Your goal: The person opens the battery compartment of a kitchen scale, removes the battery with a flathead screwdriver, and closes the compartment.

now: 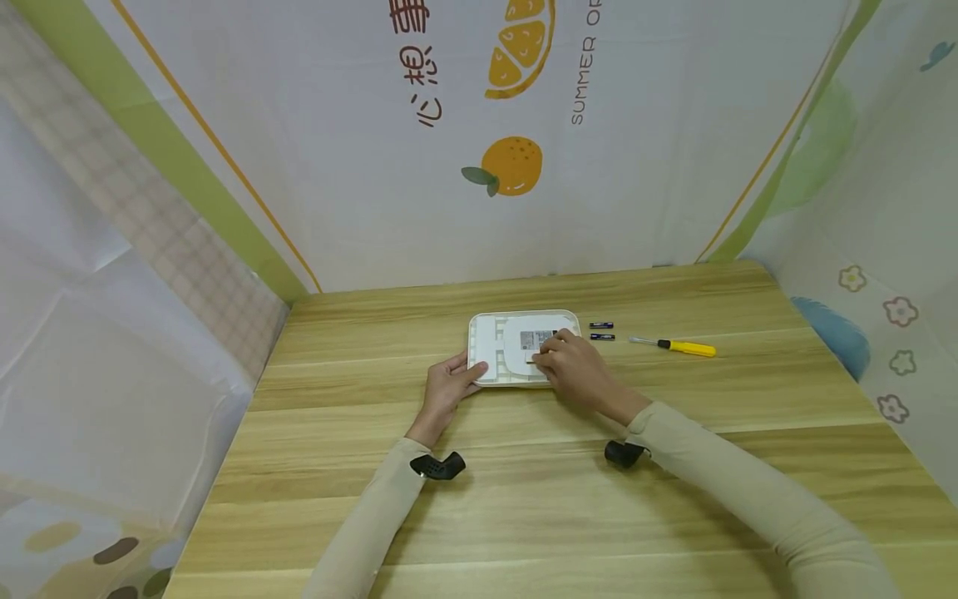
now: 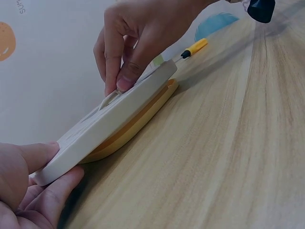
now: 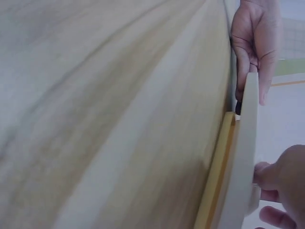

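A flat white device [image 1: 494, 333], rectangular with rounded corners, lies with its labelled side up; a yellow rim [image 2: 143, 117] shows below it. At its left end my left hand [image 1: 447, 387] grips the edge, thumb on the upper face and fingers underneath. The left wrist view shows that end tilted up off the table. My right hand [image 1: 572, 364] is over the right half of the device. Its thumb and fingertips pinch a small pale flap [image 2: 109, 99] at the upper face; the fingers partly hide it.
Two dark AAA-size batteries [image 1: 602, 325] lie on the wooden table [image 1: 524, 499] just right of the device. Further right is a screwdriver [image 1: 692, 349] with a yellow handle. A printed curtain [image 1: 359, 191] hangs behind the table's back edge.
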A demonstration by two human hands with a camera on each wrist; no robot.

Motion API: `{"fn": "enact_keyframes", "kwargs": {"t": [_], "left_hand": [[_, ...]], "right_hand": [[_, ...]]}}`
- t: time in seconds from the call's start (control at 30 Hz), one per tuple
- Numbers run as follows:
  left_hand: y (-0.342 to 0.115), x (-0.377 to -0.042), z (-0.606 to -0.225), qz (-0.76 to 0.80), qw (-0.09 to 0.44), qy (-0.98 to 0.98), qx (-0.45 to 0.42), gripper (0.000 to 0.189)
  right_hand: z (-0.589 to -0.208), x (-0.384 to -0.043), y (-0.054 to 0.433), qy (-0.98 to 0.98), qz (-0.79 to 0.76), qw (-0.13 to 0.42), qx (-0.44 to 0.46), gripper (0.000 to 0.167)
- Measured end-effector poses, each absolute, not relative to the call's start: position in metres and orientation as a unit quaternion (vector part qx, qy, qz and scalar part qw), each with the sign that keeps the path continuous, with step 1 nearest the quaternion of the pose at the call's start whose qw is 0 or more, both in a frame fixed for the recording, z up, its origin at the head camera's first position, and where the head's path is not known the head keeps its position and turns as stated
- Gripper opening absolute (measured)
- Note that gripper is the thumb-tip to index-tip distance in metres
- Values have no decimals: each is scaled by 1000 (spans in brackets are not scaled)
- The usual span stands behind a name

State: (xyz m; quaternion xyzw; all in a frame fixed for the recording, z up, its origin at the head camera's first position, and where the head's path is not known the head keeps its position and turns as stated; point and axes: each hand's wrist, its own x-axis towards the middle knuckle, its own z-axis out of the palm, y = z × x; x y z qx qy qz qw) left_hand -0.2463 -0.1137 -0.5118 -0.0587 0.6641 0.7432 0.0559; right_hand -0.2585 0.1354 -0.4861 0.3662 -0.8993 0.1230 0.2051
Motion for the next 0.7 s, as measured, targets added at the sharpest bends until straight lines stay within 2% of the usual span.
{"fn": "enact_keyframes", "kwargs": {"t": [0.23, 0.53, 0.7], "left_hand": [[-113, -248, -513, 746, 55, 661, -62, 53], [-114, -247, -513, 743, 59, 663, -62, 55], [-114, -247, -512, 743, 56, 664, -61, 54]], "right_hand": [[-484, -259, 137, -901, 102, 192, 376, 11], [-487, -264, 142, -871, 92, 241, 418, 9], [-486, -267, 144, -845, 53, 285, 449, 5]]}}
